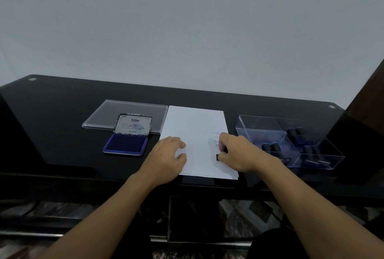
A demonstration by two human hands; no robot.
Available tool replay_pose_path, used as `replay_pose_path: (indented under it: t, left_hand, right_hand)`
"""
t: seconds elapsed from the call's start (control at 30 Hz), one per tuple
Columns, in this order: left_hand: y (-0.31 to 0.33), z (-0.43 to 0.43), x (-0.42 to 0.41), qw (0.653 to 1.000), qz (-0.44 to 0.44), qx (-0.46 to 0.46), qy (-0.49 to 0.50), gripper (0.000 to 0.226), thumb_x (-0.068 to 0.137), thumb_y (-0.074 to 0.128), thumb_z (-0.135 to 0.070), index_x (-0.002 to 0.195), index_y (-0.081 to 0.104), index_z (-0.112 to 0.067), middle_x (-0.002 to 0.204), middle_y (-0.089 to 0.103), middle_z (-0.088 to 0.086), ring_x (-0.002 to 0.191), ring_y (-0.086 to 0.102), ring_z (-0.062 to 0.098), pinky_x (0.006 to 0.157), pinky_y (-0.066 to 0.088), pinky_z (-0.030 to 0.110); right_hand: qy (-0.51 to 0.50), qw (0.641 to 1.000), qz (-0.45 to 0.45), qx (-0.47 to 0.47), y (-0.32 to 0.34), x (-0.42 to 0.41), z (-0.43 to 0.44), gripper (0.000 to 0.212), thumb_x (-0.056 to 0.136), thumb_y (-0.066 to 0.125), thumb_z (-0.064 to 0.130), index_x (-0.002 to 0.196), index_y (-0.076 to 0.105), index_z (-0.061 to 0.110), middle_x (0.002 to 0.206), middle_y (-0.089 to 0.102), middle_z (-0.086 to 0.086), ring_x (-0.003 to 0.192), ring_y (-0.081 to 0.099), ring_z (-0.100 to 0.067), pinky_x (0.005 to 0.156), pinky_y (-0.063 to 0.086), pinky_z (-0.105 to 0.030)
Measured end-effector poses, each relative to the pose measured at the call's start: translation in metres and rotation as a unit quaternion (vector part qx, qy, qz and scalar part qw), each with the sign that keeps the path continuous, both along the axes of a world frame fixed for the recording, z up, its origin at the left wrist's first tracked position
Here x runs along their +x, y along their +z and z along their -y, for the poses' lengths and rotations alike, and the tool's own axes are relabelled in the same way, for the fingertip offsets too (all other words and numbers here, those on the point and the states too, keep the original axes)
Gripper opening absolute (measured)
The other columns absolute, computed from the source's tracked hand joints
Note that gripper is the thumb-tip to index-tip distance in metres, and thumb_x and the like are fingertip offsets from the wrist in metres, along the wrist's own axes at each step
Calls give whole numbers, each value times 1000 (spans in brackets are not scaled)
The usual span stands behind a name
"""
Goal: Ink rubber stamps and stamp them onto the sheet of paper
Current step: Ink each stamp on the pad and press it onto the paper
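Pressing stamp [218, 157] onto paper [195, 125] near right edge, right grip [234, 152] clamped around it (blue prints [216, 141] just above). Holding paper flat with left grip [168, 154], fingers relaxed, apart. On bench [62, 113]: open pad [124, 144] left of paper, tray [259, 117] right.

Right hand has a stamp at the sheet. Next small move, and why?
Probably lift the stamp straight up: the right hand grips it low on the paper, just below blue prints, while the left hand rests on the paper.
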State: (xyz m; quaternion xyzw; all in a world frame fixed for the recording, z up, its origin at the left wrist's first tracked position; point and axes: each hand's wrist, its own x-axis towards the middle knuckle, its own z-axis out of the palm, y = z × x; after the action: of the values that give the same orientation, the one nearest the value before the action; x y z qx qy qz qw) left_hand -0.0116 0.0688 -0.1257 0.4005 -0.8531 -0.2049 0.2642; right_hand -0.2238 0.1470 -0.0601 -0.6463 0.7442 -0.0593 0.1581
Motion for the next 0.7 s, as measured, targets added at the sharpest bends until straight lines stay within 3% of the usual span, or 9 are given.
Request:
replay_pose_path:
  t: [0.17, 0.33, 0.43, 0.53, 0.7]
  left_hand:
    - [4, 0, -1, 1000, 9, 11, -3, 35, 94, 48, -29, 128, 53, -21, 138, 47, -10, 130, 34, 7, 105, 26, 24]
    - [19, 5, 4, 1000, -22, 0, 13, 34, 95, 49, -30, 128, 54, -23, 139, 46, -11, 131, 35, 8, 103, 27, 24]
    - [32, 11, 13, 998, -44, -15, 30, 32, 94, 51, -29, 125, 56, -23, 135, 49, -12, 127, 40, 9, 100, 31, 24]
    - [41, 20, 26, 998, -52, -15, 45, 31, 93, 51, -30, 123, 56, -24, 128, 53, -11, 117, 47, 8, 98, 41, 31]
    - [50, 24, 52, 996, -47, -15, 74, 28, 94, 52, -28, 121, 57, -22, 127, 56, -7, 113, 50, 8, 95, 43, 30]
  right_hand:
    - [6, 1000, -2, 15, 5, -1, 2, 14, 97, 57, 22, 91, 46, 26, 90, 60, 2, 75, 55, -14, 60, 39, -23]
    - [-5, 1000, 7, -10, 27, -6, 11, 8, 92, 60, 23, 86, 54, 21, 94, 65, -2, 84, 63, -23, 69, 50, -33]
    - [-13, 998, 33, -57, 44, -6, 17, 4, 91, 60, 22, 91, 57, 19, 92, 62, 3, 76, 56, -13, 63, 44, -26]
    - [-10, 996, 48, -76, 55, -1, 21, 3, 92, 59, 20, 92, 58, 18, 91, 62, 2, 75, 56, -14, 62, 42, -26]
    - [4, 995, 49, -85, 57, 15, 27, 5, 92, 59, 23, 91, 59, 18, 90, 63, 2, 76, 58, -15, 62, 44, -26]
